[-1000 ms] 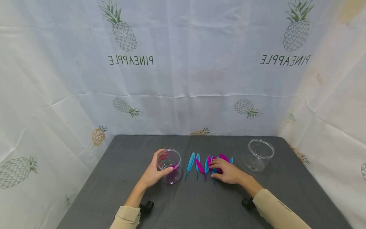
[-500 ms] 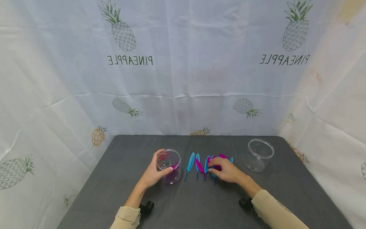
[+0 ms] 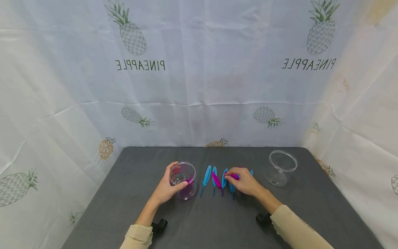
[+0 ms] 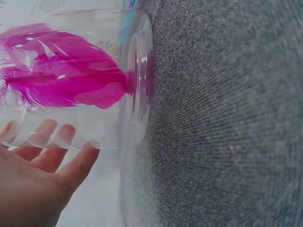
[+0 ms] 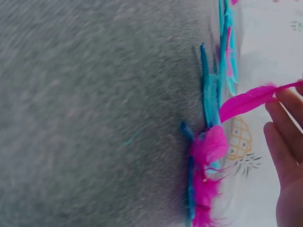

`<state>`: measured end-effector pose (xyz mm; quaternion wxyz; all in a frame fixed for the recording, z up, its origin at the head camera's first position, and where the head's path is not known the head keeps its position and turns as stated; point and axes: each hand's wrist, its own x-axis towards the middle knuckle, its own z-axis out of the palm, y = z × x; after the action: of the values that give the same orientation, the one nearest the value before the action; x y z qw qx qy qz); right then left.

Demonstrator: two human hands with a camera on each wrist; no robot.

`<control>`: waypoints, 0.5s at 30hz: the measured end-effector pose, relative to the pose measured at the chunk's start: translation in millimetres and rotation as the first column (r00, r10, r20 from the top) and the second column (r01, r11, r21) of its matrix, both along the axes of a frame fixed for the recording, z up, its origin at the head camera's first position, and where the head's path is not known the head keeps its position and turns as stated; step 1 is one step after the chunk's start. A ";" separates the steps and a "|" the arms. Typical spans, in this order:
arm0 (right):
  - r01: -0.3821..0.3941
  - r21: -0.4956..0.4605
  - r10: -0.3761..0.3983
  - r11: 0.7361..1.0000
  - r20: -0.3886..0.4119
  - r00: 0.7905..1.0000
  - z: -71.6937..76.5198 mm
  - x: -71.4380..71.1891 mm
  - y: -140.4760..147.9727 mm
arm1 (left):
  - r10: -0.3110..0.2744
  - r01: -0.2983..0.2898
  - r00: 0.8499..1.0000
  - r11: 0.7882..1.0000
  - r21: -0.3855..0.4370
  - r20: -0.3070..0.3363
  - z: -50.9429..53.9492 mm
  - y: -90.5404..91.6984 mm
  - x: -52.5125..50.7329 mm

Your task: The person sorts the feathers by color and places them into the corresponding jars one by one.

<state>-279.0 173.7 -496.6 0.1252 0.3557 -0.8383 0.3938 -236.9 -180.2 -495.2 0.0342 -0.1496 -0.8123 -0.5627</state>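
In the head view my left hand grips a clear round jar standing upright on the table, fingers on its far side and thumb across the near side. Magenta feathers show through its wall in the left wrist view; their number is hard to tell. Over the row of feathers, my right hand pinches a magenta feather by its quill, raised off the others in the right wrist view. Blue feathers and another magenta feather lie beside that hand, which hides part of the row.
A second clear jar stands at the right rear of the dark grey table. More magenta feathers lie bunched with blue ones under the right hand. Behind the table hangs a white cloth printed with pineapples.
My right hand has gone from reaching into the feathers to pinching one magenta feather, and has shifted slightly up and left with it. The left hand and its jar have stayed put.
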 end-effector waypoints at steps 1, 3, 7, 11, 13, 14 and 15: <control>0.010 -0.006 -0.010 1.000 -0.010 1.000 0.8 -0.6 -1.0 | 0.000 0.000 1.000 1.000 0.003 -0.001 0.0 0.1 -0.2; 0.022 -0.023 -0.023 0.999 -0.027 0.999 2.3 -1.4 -2.6 | 0.001 -0.001 1.000 1.000 0.004 -0.001 0.2 0.3 -0.4; 0.033 -0.054 -0.036 0.998 -0.058 0.998 4.3 -3.3 -4.9 | -0.001 0.001 1.000 1.000 0.008 -0.001 1.3 1.1 0.4; 0.075 -0.062 -0.078 0.995 -0.041 0.996 7.3 -3.7 -6.7 | -0.003 0.003 1.000 1.000 0.011 -0.006 1.2 1.4 0.3; 0.098 -0.065 -0.100 0.993 -0.037 0.994 9.7 -3.8 -8.1 | -0.003 0.003 1.000 1.000 0.010 -0.008 0.5 1.2 -0.1; 0.103 -0.072 -0.106 0.992 -0.038 0.994 10.6 -4.1 -8.9 | -0.003 0.003 1.000 1.000 0.010 -0.009 0.1 1.0 -0.3; 0.105 -0.079 -0.109 0.991 -0.041 0.993 11.8 -4.3 -9.8 | -0.003 0.003 1.000 1.000 0.007 -0.010 -0.3 0.9 -0.5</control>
<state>-283.3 163.9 -484.8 0.1786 0.3141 -0.8373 0.4103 -237.4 -179.3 -495.5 0.0380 -0.1535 -0.8100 -0.5647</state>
